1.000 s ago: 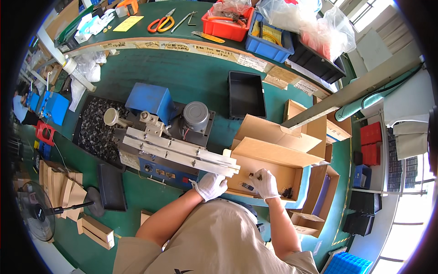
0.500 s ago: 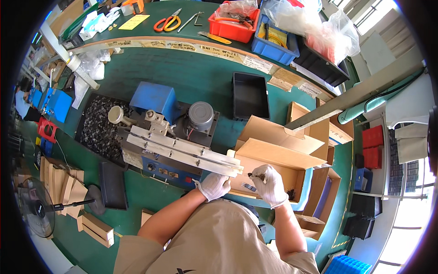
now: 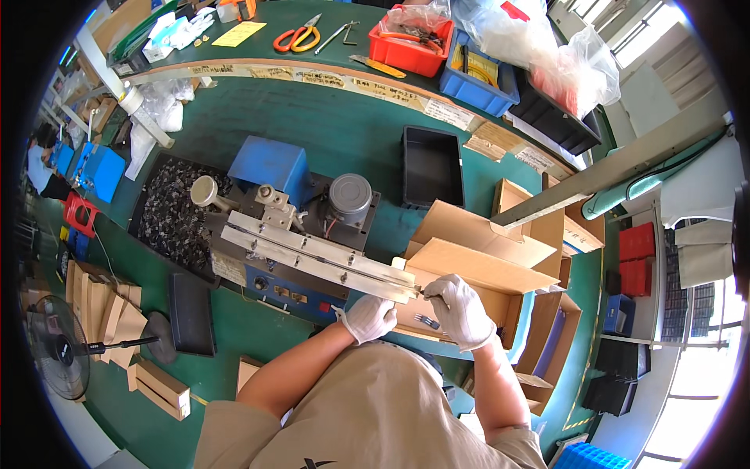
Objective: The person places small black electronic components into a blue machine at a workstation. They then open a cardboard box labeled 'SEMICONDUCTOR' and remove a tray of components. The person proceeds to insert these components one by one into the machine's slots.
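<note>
Our left hand, in a white glove, is curled loosely under the near end of the long metal rail; whether it pinches anything we cannot tell. Our right hand, also gloved, is closed at the rail's tip, fingertips drawn together as if on a small metal part, though the piece itself is too small to make out well. That part sits right at the rail's end, above the open cardboard box.

Going left to right: a black tray of small dark parts lies at the far left of the machine, then the blue housing and the grey round motor behind the rail, then our two hands, then the box with its flaps up.

We judge the part to be light, stiff and slick, easy to drop from gloved fingers. It is best taken by its sides between thumb and forefinger, close to the rail's mouth and over the box.
</note>
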{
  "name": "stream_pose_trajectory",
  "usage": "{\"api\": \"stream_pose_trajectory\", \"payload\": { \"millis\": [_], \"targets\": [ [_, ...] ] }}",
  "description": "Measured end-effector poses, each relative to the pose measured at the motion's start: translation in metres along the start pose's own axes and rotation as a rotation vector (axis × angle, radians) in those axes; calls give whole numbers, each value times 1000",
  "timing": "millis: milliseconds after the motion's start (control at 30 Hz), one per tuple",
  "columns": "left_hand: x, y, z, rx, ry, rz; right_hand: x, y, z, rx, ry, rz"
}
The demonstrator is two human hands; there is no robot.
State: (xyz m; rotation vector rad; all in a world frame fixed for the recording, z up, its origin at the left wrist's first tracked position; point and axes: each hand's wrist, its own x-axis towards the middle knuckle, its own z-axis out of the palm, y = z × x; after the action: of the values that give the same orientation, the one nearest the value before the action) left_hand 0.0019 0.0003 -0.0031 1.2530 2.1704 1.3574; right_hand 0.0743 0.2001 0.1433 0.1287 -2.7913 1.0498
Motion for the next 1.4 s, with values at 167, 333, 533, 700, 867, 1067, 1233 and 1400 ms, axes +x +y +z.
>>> {"api": "stream_pose_trajectory", "payload": {
  "millis": [167, 333, 533, 700, 867, 1067, 1233, 1400],
  "targets": [
    [-1, -1, 0, 7, -58, -39, 6, -3, 5, -13, -15, -16],
    [-3, -8, 3, 66, -72, -1, 9, 2, 20, 13, 6, -25],
    [0, 0, -2, 11, -34, 0, 12, -14, 3, 157, 194, 258],
    [-1, -9, 7, 19, -6, 52, -30, 40, 27, -252, -248, 580],
    [0, -6, 1, -7, -47, 27, -47, 51, 55, -429, -551, 785],
    [1, -2, -2, -23, -36, 17, -52, 65, 44, -161, -406, 717],
    [1, -6, 3, -15, -14, 41, -37, 41, 10, 568, -144, 929],
    [1, -7, 5, 22, -16, 35, -33, 18, -2, 894, -19, 856]
  ]
}}
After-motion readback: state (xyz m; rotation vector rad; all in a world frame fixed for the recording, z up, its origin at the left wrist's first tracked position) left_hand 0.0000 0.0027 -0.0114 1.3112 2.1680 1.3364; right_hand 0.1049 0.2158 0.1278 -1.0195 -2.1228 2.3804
